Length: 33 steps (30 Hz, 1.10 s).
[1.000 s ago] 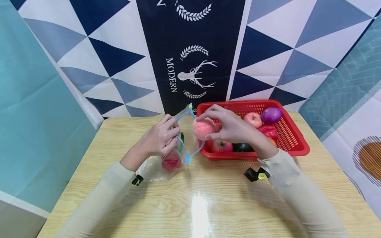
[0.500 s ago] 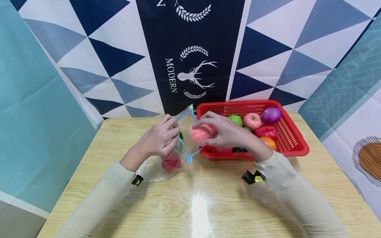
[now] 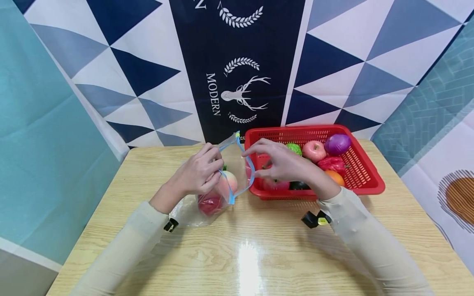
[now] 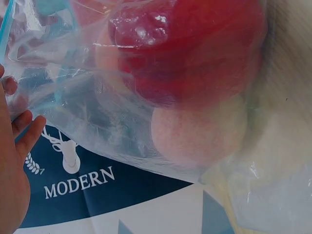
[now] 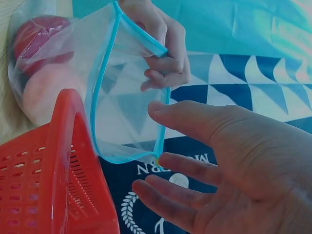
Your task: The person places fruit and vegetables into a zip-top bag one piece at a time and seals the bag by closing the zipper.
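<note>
A clear zip bag (image 3: 240, 164) with a blue-edged mouth gapes toward the basket in the head view. My left hand (image 3: 201, 170) pinches the bag's rim on its left side. Inside lie a pale pink peach (image 3: 226, 183) and a dark red fruit (image 3: 210, 204), its kind blurred by the plastic; the left wrist view shows the red fruit (image 4: 190, 48) close up. Just right of the mouth, my right hand (image 3: 283, 162) holds nothing, its thumb and fingers spread apart. In the right wrist view the right hand (image 5: 239, 161) faces the bag's opening.
A red plastic basket (image 3: 364, 170) stands on the wooden table at the right, close to the bag. In it are a pink apple (image 3: 314, 151), a purple onion-like piece (image 3: 337, 145), an orange (image 3: 335, 177), a red pepper-like piece (image 3: 333, 164) and others. A patterned cloth hangs behind.
The peach has left my right hand and dropped into the bag, next to the red fruit. The right hand first moved slightly left, then let go. My left hand stays on the rim.
</note>
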{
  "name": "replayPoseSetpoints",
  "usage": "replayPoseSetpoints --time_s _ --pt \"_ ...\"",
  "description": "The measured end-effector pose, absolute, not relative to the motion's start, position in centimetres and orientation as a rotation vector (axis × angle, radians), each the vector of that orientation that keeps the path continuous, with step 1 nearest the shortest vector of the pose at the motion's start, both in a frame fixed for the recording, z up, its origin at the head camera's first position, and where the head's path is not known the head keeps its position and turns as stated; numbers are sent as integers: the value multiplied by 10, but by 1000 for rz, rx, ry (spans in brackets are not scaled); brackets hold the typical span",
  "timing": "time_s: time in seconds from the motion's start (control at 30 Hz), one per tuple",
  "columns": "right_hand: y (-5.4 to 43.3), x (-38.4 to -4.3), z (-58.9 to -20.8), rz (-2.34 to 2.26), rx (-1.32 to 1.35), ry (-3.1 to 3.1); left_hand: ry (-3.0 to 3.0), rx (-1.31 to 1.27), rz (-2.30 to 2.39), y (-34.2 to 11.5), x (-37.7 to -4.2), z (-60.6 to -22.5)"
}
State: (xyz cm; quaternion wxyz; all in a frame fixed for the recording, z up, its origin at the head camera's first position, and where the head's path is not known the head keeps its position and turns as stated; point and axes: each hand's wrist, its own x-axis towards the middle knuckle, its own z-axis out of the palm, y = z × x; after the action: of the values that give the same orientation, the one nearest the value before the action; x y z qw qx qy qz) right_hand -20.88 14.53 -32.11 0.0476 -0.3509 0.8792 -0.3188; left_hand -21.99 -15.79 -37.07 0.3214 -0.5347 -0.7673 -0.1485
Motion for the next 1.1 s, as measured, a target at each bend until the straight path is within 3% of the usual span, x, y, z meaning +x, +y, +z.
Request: replayPoseSetpoints --time_s 1.1 --pt "192 -275 -307 -467 -667 2610 -2029 -1398 -396 -163 -219 -369"
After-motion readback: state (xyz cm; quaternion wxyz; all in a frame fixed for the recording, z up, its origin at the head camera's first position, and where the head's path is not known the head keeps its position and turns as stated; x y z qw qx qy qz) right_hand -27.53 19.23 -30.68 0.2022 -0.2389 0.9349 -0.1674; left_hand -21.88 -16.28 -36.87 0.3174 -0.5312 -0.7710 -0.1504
